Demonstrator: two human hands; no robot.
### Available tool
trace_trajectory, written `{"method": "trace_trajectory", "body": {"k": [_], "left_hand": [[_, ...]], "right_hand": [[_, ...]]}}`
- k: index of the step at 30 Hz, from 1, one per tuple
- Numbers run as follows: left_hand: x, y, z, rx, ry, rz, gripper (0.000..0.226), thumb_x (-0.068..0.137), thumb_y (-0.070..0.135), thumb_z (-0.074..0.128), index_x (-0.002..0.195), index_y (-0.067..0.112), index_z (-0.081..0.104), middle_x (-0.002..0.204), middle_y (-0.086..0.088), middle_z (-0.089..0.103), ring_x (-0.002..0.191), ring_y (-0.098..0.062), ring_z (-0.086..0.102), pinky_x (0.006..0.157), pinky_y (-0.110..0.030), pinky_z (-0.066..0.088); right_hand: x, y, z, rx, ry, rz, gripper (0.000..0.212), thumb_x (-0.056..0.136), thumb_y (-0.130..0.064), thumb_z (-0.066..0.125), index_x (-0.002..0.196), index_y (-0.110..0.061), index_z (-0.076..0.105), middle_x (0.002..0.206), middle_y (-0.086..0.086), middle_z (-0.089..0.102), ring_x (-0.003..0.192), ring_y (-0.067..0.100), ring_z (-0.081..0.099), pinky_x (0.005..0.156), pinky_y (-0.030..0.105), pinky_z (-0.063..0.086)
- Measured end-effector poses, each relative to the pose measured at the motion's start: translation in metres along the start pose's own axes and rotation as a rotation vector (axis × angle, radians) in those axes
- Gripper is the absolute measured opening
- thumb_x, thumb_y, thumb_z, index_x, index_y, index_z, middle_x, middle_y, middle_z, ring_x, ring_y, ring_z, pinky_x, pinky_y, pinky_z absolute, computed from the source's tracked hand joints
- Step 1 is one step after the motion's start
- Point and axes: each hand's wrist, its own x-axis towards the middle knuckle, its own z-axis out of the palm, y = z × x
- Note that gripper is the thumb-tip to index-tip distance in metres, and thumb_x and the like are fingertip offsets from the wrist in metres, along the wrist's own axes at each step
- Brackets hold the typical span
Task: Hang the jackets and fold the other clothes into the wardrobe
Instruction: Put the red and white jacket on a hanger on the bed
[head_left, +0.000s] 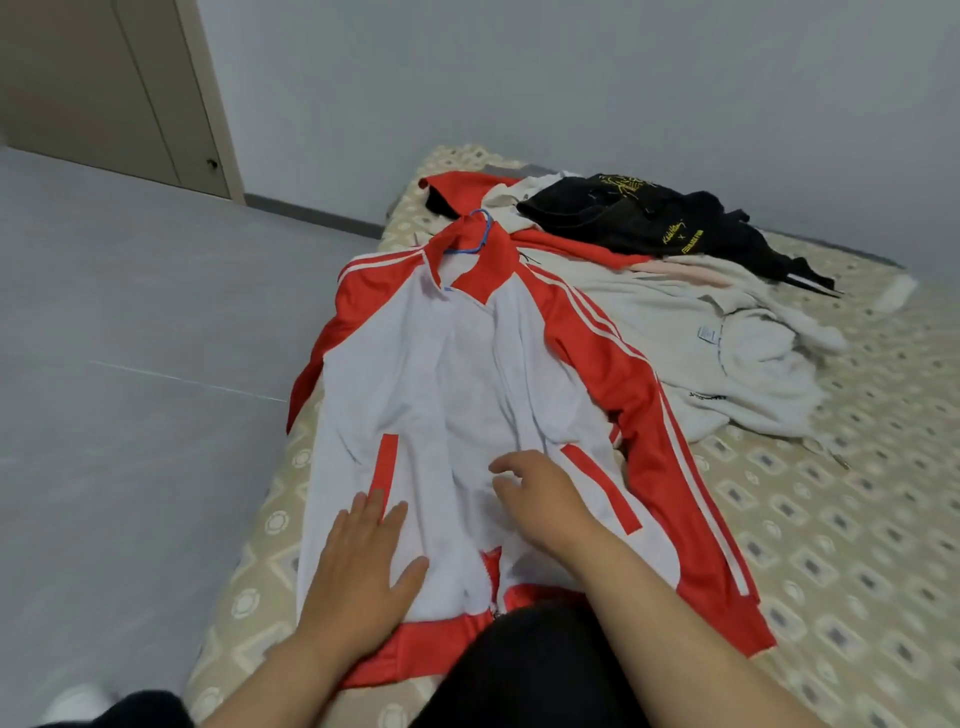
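While open grey floor (130, 415) ran along the left edge of the mattress (857, 519), the red-and-white jacket (467, 374) lay face-up at centre frame, long axis bottom to top, collar pointing up-frame, with the left hand (363, 561) pressing flat near its hem, the right hand (540, 499) curl-fingered on it, pinch unclear, and a blue hanger (480, 234) in the collar.

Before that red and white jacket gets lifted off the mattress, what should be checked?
1. Blue hanger inside the jacket: ok, its hook shows at the collar.
2. Front closed: not ok, the collar lies open.
3. Left hand steadying: ok, it rests flat on the jacket's lower front.
4. Right hand grip: cannot tell, its fingers curl on the fabric near the zip.
5. Sleeve free of the pile: not ok, it lies against the white fleece.
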Motion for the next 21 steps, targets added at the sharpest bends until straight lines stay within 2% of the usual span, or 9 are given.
{"method": "trace_trajectory", "body": {"k": [3, 5, 7, 9, 11, 13, 15, 18, 21], "left_hand": [[-0.026, 0.009, -0.001, 0.073, -0.086, 0.054, 0.098, 0.070, 0.084, 0.032, 0.154, 0.035, 0.020, 0.165, 0.003, -0.003, 0.150, -0.018, -0.012, 0.119, -0.036, -0.013], [-0.035, 0.010, -0.002, 0.148, -0.104, 0.086, 0.102, 0.067, 0.082, 0.041, 0.154, 0.035, 0.019, 0.165, 0.002, 0.001, 0.150, -0.021, -0.013, 0.118, -0.037, -0.013], [-0.041, 0.007, -0.004, 0.203, -0.128, 0.125, 0.106, 0.064, 0.079, 0.047, 0.155, 0.033, 0.016, 0.165, -0.001, 0.001, 0.151, -0.023, -0.014, 0.117, -0.039, -0.013], [-0.044, 0.002, -0.004, 0.254, -0.162, 0.157, 0.112, 0.062, 0.077, 0.051, 0.156, 0.033, 0.011, 0.165, -0.002, -0.004, 0.151, -0.023, -0.014, 0.118, -0.041, -0.013], [-0.046, -0.002, -0.004, 0.255, -0.149, 0.159, 0.100, 0.071, 0.068, 0.056, 0.155, 0.034, 0.015, 0.165, -0.002, 0.003, 0.152, -0.024, -0.004, 0.120, -0.042, -0.006], [-0.048, -0.003, -0.010, 0.228, -0.076, 0.183, 0.068, 0.086, 0.050, 0.056, 0.148, 0.033, 0.035, 0.159, -0.001, 0.028, 0.147, -0.025, 0.024, 0.119, -0.040, 0.017], [-0.047, -0.005, -0.021, 0.196, 0.053, 0.196, 0.039, 0.089, 0.030, 0.053, 0.128, 0.031, 0.057, 0.132, 0.004, 0.056, 0.124, -0.024, 0.052, 0.099, -0.034, 0.040], [-0.043, -0.017, -0.044, 0.046, 0.226, 0.016, 0.037, 0.079, 0.013, 0.051, 0.107, 0.029, 0.069, 0.112, 0.006, 0.068, 0.104, -0.023, 0.062, 0.087, -0.033, 0.047], [-0.040, -0.028, -0.058, 0.110, 0.163, -0.073, 0.048, 0.076, 0.020, 0.048, 0.119, 0.035, 0.063, 0.124, 0.008, 0.064, 0.112, -0.019, 0.058, 0.095, -0.031, 0.045]], "right_hand": [[-0.028, -0.008, 0.005, -0.133, -0.037, -0.010, 0.033, 0.093, -0.012, 0.048, 0.116, -0.018, 0.070, 0.126, 0.002, 0.060, 0.116, 0.019, 0.056, 0.091, 0.020, 0.041], [-0.040, -0.007, 0.001, -0.285, -0.015, 0.034, 0.036, 0.088, -0.010, 0.050, 0.117, -0.020, 0.068, 0.123, 0.005, 0.056, 0.113, 0.023, 0.054, 0.090, 0.025, 0.045], [-0.048, -0.004, -0.006, -0.453, 0.004, 0.073, 0.037, 0.084, -0.018, 0.058, 0.121, -0.024, 0.062, 0.121, 0.005, 0.051, 0.112, 0.026, 0.051, 0.092, 0.030, 0.046], [-0.055, -0.004, -0.010, -0.513, -0.068, 0.138, 0.045, 0.082, -0.030, 0.068, 0.125, -0.026, 0.057, 0.125, 0.006, 0.045, 0.115, 0.028, 0.047, 0.095, 0.034, 0.046], [-0.058, -0.006, -0.011, -0.527, -0.139, 0.171, 0.051, 0.082, -0.035, 0.070, 0.130, -0.025, 0.055, 0.131, 0.007, 0.043, 0.121, 0.029, 0.046, 0.099, 0.036, 0.045], [-0.055, -0.008, -0.012, -0.575, -0.171, 0.124, 0.046, 0.088, -0.027, 0.065, 0.132, -0.020, 0.056, 0.134, 0.007, 0.049, 0.122, 0.028, 0.050, 0.102, 0.034, 0.045], [-0.054, -0.012, -0.011, -0.588, -0.168, 0.057, 0.041, 0.091, -0.010, 0.056, 0.132, -0.014, 0.059, 0.135, 0.008, 0.055, 0.122, 0.027, 0.054, 0.104, 0.031, 0.044], [-0.050, -0.016, -0.004, -0.549, -0.086, -0.081, 0.037, 0.092, -0.003, 0.048, 0.124, -0.013, 0.065, 0.127, 0.009, 0.058, 0.116, 0.027, 0.056, 0.097, 0.029, 0.044], [-0.046, -0.021, 0.006, -0.635, 0.045, -0.235, 0.029, 0.095, -0.011, 0.044, 0.110, -0.014, 0.067, 0.110, 0.009, 0.059, 0.104, 0.028, 0.055, 0.078, 0.030, 0.037]]}}
